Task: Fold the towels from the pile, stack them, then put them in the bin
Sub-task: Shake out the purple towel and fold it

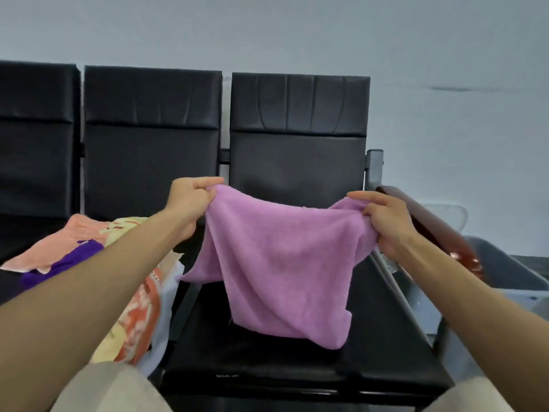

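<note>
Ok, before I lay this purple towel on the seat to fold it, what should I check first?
1. Left hand grips one upper end of the purple towel: ok.
2. Right hand grips the other upper end: ok.
3. Towel hangs flat between the hands: not ok, it sags and bunches in the middle.
4. Black seat lies right under the towel: ok.
5. Towel hangs apart from the pile: cannot tell, its lower left flap hangs close beside it.
6. Bin is at hand: ok, on the right past the armrest; what it holds is hidden.
</note>
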A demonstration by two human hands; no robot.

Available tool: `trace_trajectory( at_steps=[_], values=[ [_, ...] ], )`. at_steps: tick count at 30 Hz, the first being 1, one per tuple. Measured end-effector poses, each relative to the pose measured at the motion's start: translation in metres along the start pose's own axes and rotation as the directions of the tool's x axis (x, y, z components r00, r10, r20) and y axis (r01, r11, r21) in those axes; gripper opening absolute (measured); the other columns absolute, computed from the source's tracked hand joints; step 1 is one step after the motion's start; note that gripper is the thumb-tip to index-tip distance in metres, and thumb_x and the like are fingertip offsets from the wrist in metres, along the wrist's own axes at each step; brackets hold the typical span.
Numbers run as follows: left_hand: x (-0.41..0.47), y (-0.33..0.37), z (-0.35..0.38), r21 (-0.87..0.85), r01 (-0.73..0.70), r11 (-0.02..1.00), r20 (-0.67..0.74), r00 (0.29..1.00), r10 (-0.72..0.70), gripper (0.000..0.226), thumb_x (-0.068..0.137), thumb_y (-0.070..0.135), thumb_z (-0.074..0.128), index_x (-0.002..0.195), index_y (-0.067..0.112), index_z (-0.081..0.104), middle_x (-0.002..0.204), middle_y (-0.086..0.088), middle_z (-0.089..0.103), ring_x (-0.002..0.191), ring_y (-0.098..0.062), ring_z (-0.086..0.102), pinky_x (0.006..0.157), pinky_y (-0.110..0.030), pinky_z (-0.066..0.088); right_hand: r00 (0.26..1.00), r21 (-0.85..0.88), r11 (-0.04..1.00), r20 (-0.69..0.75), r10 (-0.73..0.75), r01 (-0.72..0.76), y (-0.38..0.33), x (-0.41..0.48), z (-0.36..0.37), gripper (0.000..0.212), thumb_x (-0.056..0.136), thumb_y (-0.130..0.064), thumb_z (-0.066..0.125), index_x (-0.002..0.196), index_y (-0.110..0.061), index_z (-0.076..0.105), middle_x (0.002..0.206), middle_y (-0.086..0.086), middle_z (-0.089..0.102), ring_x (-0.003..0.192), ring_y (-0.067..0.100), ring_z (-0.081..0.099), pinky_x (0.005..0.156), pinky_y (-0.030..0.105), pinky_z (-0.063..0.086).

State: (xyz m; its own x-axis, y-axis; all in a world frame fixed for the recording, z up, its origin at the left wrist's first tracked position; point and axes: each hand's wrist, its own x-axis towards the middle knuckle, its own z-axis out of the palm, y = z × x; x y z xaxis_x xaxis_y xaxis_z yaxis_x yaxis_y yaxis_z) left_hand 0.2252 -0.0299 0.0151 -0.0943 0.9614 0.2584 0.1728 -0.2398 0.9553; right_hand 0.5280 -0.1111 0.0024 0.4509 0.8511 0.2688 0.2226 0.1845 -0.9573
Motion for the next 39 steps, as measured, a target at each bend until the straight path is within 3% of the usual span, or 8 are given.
trace_trajectory(
  at_steps=[4,10,14,19,23,27,33,39],
  values=[
    [0.001,0.054,-0.016,0.217,-0.166,0.962,-0.044,0.983,0.180,0.030,0.095,0.000,0.051,0.119,0.009,0.067,0.122,-0.005,0.064,0.109,-0.013,0.053,0.094,-0.025,0.041,0.986,-0.092,0.986,-0.071,-0.149,0.142,-0.040,0.005,-0.021,0.033,0.084,0.004,0.056,0.082,-0.024,0.075,0.086,-0.008,0.073,0.093,0.012,0.065,0.082,0.024,0.050],
    [-0.009,0.109,-0.027,0.468,-0.280,0.838,-0.028,0.943,0.331,0.027,0.100,0.006,0.045,0.114,0.009,0.069,0.127,-0.008,0.061,0.120,-0.024,0.052,0.095,-0.031,0.041,0.940,-0.222,0.946,-0.195,-0.281,0.237,-0.089,-0.002,-0.048,0.004,0.081,-0.024,0.075,0.077,-0.023,0.073,0.081,-0.007,0.069,0.086,0.013,0.062,0.075,0.023,0.043],
    [-0.016,0.131,-0.030,0.288,-0.159,0.944,-0.112,0.974,0.198,0.029,0.100,0.006,0.043,0.097,0.014,0.071,0.125,-0.007,0.061,0.116,-0.024,0.052,0.100,-0.037,0.045,0.951,-0.137,0.971,-0.213,-0.222,0.196,-0.110,-0.009,-0.061,0.008,0.081,-0.030,0.076,0.077,-0.024,0.072,0.090,-0.006,0.069,0.091,0.013,0.060,0.077,0.026,0.043],
    [-0.024,0.151,-0.035,-0.080,0.081,0.994,-0.037,0.996,-0.084,0.023,0.096,0.002,0.052,0.083,0.010,0.069,0.109,-0.009,0.064,0.086,-0.019,0.060,0.067,-0.032,0.051,0.983,0.031,0.990,-0.125,-0.135,0.140,-0.125,-0.014,-0.067,0.009,0.086,-0.019,0.071,0.079,-0.023,0.074,0.100,-0.003,0.070,0.101,0.017,0.060,0.084,0.030,0.048],
    [-0.035,0.161,-0.050,-0.042,0.112,0.993,0.143,0.984,-0.105,0.024,0.084,0.011,0.073,0.106,0.003,0.069,0.113,-0.010,0.066,0.098,-0.019,0.063,0.090,-0.035,0.050,0.991,-0.019,0.991,-0.018,-0.133,0.133,-0.132,-0.021,-0.077,0.004,0.081,-0.014,0.076,0.085,-0.014,0.075,0.102,0.006,0.072,0.096,0.018,0.063,0.084,0.029,0.049],
    [-0.046,0.162,-0.058,0.318,-0.082,0.944,0.260,0.966,-0.004,0.039,0.071,-0.002,0.080,0.108,0.006,0.072,0.105,-0.006,0.066,0.106,-0.023,0.057,0.102,-0.036,0.044,0.986,-0.194,0.971,0.120,-0.117,0.139,-0.142,-0.029,-0.084,0.028,0.066,-0.011,0.087,0.091,-0.010,0.074,0.096,0.002,0.070,0.090,0.014,0.063,0.082,0.023,0.045],
    [-0.049,0.159,-0.050,0.459,-0.223,0.860,0.068,0.974,0.216,0.020,0.080,0.009,0.077,0.099,0.007,0.075,0.100,-0.004,0.064,0.100,-0.020,0.055,0.086,-0.030,0.044,0.926,-0.664,0.683,0.039,-0.375,0.304,-0.145,-0.028,-0.077,0.012,0.077,-0.010,0.078,0.088,-0.007,0.076,0.087,0.013,0.071,0.084,0.023,0.060,0.070,0.024,0.042],
    [-0.048,0.162,-0.054,0.520,-0.291,0.803,-0.018,0.936,0.351,0.021,0.080,0.013,0.076,0.099,0.005,0.075,0.096,-0.005,0.065,0.094,-0.020,0.056,0.085,-0.032,0.048,0.845,-0.741,0.589,-0.055,-0.531,0.322,-0.141,-0.018,-0.066,0.013,0.087,-0.020,0.068,0.092,-0.011,0.076,0.110,0.014,0.057,0.100,0.029,0.053,0.077,0.033,0.043]
  ],
)
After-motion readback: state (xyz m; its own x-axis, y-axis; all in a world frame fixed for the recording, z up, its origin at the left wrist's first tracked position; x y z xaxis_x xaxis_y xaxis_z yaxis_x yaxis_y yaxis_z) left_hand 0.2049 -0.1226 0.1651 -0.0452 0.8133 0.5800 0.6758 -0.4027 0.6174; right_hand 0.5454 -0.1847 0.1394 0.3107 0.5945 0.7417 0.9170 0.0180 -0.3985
